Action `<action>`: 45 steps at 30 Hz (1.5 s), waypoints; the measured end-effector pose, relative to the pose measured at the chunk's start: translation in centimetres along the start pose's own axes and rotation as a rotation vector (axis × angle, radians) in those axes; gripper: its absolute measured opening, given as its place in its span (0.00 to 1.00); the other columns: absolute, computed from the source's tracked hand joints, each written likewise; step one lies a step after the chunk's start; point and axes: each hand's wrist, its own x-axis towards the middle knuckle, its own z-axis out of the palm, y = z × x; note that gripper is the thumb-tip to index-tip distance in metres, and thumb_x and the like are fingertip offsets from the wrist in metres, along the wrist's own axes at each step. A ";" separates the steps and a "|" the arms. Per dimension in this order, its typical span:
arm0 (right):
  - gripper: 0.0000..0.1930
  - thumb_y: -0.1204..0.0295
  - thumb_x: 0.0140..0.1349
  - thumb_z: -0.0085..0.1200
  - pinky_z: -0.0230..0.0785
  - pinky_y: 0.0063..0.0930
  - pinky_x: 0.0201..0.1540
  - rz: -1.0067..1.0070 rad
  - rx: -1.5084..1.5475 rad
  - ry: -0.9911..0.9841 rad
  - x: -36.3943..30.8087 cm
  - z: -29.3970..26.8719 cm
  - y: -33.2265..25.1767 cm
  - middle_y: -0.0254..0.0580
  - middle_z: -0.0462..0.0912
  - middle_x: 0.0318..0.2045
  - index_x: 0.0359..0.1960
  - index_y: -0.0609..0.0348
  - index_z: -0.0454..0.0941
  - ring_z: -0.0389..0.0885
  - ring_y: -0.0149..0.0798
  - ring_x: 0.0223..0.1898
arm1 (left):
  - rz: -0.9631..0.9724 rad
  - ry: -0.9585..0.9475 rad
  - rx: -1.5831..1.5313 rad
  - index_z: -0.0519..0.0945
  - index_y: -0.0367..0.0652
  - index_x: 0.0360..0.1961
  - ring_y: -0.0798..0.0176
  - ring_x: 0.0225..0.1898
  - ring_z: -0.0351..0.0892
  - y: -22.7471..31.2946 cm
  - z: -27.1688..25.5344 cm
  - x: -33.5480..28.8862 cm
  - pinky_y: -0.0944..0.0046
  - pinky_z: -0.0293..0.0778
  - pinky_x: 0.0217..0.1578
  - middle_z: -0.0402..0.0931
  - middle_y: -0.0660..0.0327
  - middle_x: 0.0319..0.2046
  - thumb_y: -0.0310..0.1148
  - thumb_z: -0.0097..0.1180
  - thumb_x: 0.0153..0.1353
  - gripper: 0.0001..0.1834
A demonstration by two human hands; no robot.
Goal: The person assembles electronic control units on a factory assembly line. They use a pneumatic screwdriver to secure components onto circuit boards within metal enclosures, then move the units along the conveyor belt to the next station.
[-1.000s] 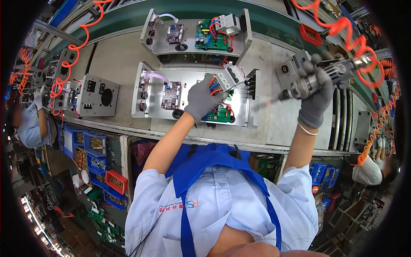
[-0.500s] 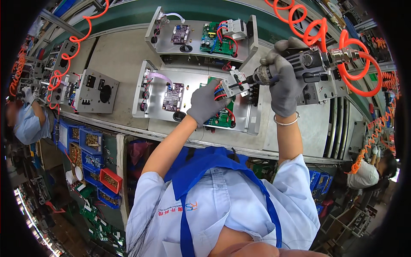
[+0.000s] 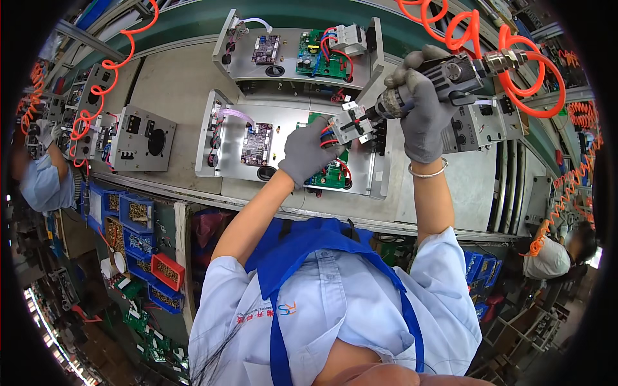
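My left hand (image 3: 308, 153), in a grey glove, grips a white contactor-like block (image 3: 351, 122) with red and blue wires, held tilted above the near metal chassis (image 3: 299, 170). My gloved right hand (image 3: 425, 119) is wrapped round a dark pneumatic screwdriver (image 3: 452, 76) lying nearly sideways, its tip pointing left at the block's terminals. Whether the bit sits in a screw is too small to tell. Inside the chassis are a purple circuit board (image 3: 256, 144) and a green circuit board (image 3: 336, 175), the green one partly hidden under my left hand.
A second open chassis (image 3: 290, 74) lies beyond, with a similar block fitted. Grey panelled units stand left (image 3: 145, 138) and right (image 3: 473, 125). An orange coiled hose (image 3: 537, 106) feeds the screwdriver. Blue bins (image 3: 137, 212) and a red bin (image 3: 167, 271) hold fasteners. Other people work at both sides.
The screwdriver and my right hand have shifted slightly left and down. The block has tipped a little in my left hand, which still holds it.
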 end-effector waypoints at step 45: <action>0.24 0.63 0.46 0.61 0.72 0.36 0.41 0.699 -1.278 -0.655 -1.8 -3.0 0.3 0.52 0.81 0.32 0.43 0.64 0.76 0.82 0.48 0.35 | 0.035 0.400 -0.728 0.82 0.37 0.42 0.73 0.25 0.74 3.4 -8.3 0.8 0.70 0.71 0.26 0.82 0.61 0.29 0.35 0.58 0.62 0.13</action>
